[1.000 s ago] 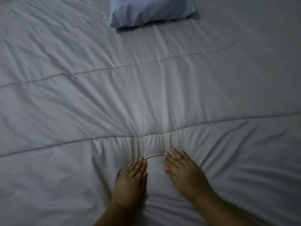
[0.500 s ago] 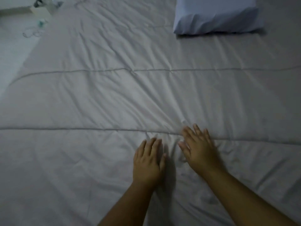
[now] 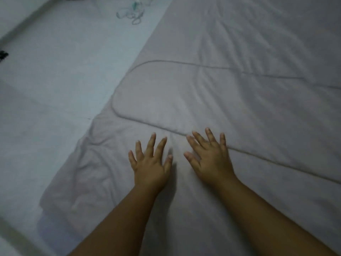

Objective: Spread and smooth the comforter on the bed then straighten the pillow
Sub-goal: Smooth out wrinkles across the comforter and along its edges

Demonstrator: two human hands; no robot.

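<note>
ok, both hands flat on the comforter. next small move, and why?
Probably slide the left hand leftward toward the crumpled edge of the comforter, with the right hand pressing flat as anchor. Both hands lie open on fairly smooth fabric, while the edge is bunched into folds.

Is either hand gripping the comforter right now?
No, the left hand and right hand both lie flat on the comforter with fingers spread straight.
</note>
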